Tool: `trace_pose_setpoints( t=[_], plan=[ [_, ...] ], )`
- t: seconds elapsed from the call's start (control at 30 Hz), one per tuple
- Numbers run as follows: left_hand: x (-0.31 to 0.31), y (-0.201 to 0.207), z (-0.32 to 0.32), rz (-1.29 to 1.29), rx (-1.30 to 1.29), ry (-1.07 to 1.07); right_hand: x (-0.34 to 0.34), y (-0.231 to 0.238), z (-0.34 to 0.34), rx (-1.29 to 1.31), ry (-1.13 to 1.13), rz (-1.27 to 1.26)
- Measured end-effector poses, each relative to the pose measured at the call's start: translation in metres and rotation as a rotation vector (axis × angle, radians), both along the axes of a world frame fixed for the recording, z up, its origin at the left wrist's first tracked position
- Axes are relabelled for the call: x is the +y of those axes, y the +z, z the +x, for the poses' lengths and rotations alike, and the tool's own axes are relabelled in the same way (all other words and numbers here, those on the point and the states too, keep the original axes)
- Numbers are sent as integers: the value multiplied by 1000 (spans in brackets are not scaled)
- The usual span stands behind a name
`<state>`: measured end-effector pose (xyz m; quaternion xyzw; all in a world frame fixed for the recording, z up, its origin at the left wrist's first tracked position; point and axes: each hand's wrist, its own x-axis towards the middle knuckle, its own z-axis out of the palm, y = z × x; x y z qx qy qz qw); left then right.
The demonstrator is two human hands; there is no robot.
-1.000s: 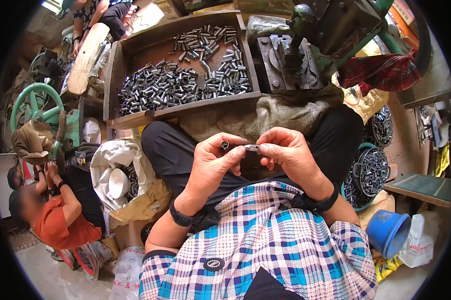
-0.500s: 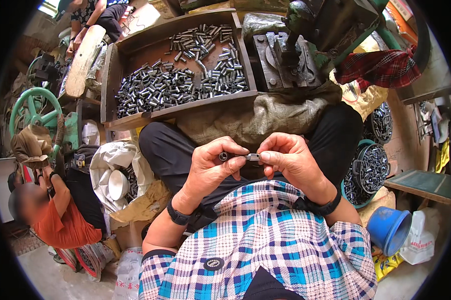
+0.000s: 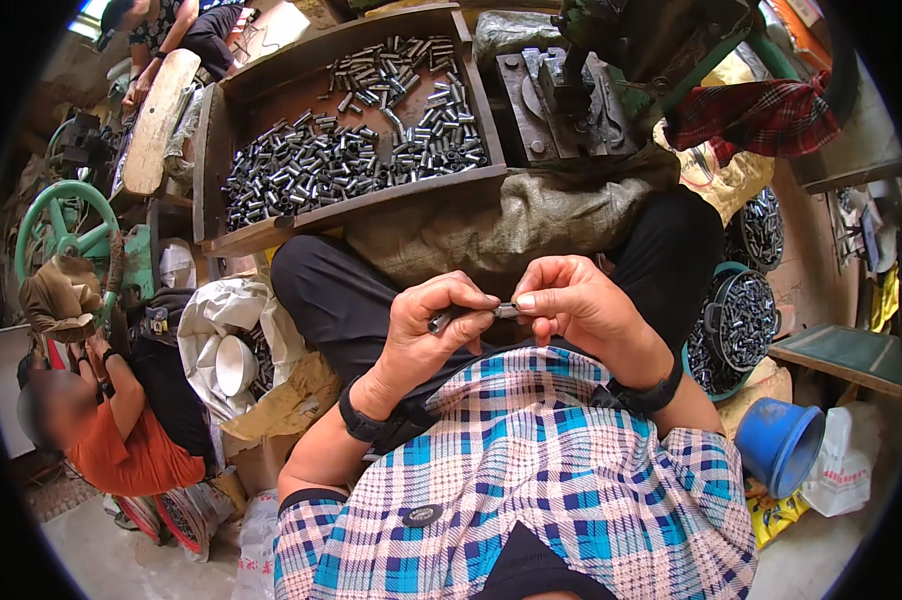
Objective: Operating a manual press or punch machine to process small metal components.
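Observation:
In front of my lap, my left hand (image 3: 421, 325) and my right hand (image 3: 589, 303) meet at a small metal tube (image 3: 507, 311). Thumb and fingers of each hand pinch one end of it, leaving only a short grey stretch visible between them. Another dark metal tube end (image 3: 439, 323) pokes out from under my left index finger, so that hand seems to hold two pieces. Beyond my knees stands a wooden tray (image 3: 351, 213) with many similar short tubes (image 3: 311, 165) heaped in it.
A greasy metal press (image 3: 571, 100) stands right of the tray. Tubes fill a basin (image 3: 746, 310) on the right, near a blue bucket (image 3: 779, 445). At left are a white bowl (image 3: 236, 366), a green handwheel (image 3: 68, 240) and a person in orange (image 3: 136, 445); another person works farther back.
The tube end in my left hand has tilted and no longer faces up so openly. Both hands keep their pinch. The whole view has shifted slightly.

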<state>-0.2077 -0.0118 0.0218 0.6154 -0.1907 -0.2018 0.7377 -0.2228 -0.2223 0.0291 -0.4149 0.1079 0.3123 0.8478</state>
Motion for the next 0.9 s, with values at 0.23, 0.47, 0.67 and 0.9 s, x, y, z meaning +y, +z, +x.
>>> trace_pose_setpoints(
  t=[0.23, 0.47, 0.67, 0.9],
  plan=[
    [-4, -4, 0, -4, 146, 16, 3, 2, -7, -229, -96, -268],
    [-14, -4, 4, -119, 263, 80, 7, 13, -6, -295, -174, -362],
    [-12, -6, 13, -120, 197, 58, 6, 8, -2, -249, -212, -290],
    [-14, -13, 9, -175, 355, 82, 8, 1, -4, -309, -127, -383]
  ],
)
